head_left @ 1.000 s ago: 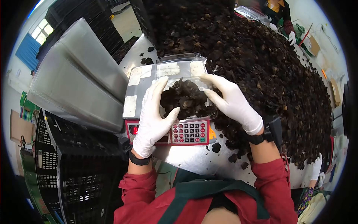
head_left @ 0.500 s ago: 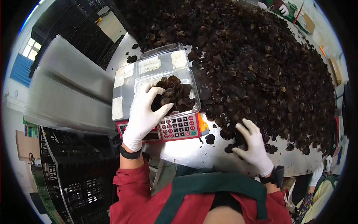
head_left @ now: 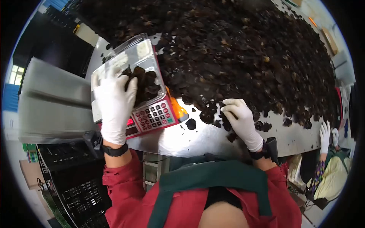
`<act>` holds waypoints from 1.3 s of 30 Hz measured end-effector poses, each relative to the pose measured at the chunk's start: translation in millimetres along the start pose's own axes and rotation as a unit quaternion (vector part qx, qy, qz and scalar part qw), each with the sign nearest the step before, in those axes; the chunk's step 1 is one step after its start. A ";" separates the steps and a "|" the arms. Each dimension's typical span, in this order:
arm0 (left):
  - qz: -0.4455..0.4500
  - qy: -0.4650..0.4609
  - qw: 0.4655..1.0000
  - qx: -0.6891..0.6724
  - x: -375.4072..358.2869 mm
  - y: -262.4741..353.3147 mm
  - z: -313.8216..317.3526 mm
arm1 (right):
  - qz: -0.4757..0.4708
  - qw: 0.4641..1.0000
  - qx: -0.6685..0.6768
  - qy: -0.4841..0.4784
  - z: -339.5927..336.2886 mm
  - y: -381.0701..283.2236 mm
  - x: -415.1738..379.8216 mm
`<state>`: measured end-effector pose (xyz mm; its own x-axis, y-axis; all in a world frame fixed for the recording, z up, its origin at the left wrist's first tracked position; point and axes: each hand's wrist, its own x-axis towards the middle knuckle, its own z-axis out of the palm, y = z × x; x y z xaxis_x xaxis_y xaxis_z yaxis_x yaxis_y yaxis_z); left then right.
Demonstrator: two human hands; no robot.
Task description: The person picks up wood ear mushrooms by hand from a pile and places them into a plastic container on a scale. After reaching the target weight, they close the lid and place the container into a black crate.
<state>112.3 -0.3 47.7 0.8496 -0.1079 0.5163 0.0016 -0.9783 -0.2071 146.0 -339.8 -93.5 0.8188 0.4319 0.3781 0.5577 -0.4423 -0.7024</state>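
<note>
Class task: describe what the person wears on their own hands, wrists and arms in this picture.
Both the left hand and the right hand wear thin white gloves. Each wrist carries a black band; the right one bears a dark boxy device. Red long sleeves are pushed up, gathered near the elbows, under a dark green apron.

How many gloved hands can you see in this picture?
3, perhaps more hidden. The left hand rests on the mushroom tray on the scale; the right hand pinches mushrooms at the pile's edge; a co-worker's hand shows at far right.
</note>
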 end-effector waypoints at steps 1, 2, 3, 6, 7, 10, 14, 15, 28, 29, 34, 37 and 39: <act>-0.043 0.034 0.997 -0.054 1.2 1.9 -2.3 | 0.037 0.999 0.039 0.003 -6.6 5.0 -2.5; -0.090 0.068 0.988 -0.103 -0.7 2.1 -9.0 | 0.069 0.994 0.081 0.006 -10.0 6.7 -0.3; -0.102 0.083 0.988 -0.084 -4.4 14.2 -21.7 | 0.092 0.991 0.093 -0.020 -16.3 -1.2 3.3; -0.112 0.103 0.958 -0.244 -27.6 47.5 -34.7 | 0.028 0.992 0.022 -0.118 -21.9 -13.8 10.1; -0.102 -0.017 0.942 -0.320 -33.5 64.6 -41.8 | 0.023 0.980 -0.023 -0.199 -23.9 -16.5 10.2; 0.049 -0.323 0.855 -0.402 -57.1 97.6 -24.4 | -0.056 0.953 -0.097 -0.280 -26.5 -17.2 10.1; 0.116 -0.410 0.753 -0.502 -78.0 155.1 22.6 | -0.055 0.963 -0.031 -0.263 -27.1 11.1 10.2; 0.133 -0.438 0.724 -0.515 -80.4 178.3 32.8 | -0.059 0.966 -0.027 -0.249 -26.7 14.4 10.0; 0.125 -0.390 0.649 -0.641 -92.0 163.8 1.9 | -0.063 0.994 -0.087 -0.002 -18.1 -18.3 13.2; 0.101 -0.368 0.658 -0.649 -95.1 145.1 -4.8 | -0.019 0.999 -0.037 0.008 -18.5 -17.5 17.8; -0.050 -0.382 0.614 -0.689 -108.9 74.5 -41.1 | 0.097 0.991 0.002 -0.086 -22.1 -8.5 55.5; -0.113 -0.311 0.634 -0.699 -117.6 44.6 -50.4 | 0.097 0.978 0.136 -0.122 -24.7 -37.1 102.1; -0.226 -0.231 0.634 -0.703 -118.4 28.8 -57.4 | 0.038 0.979 0.173 -0.106 -13.1 -68.8 134.4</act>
<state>-18.5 -25.8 28.3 0.9942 -0.0139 -0.1066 0.1042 -0.1173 0.9876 219.5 -261.5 13.5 0.7892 0.5774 0.2093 0.3869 -0.2029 -0.8995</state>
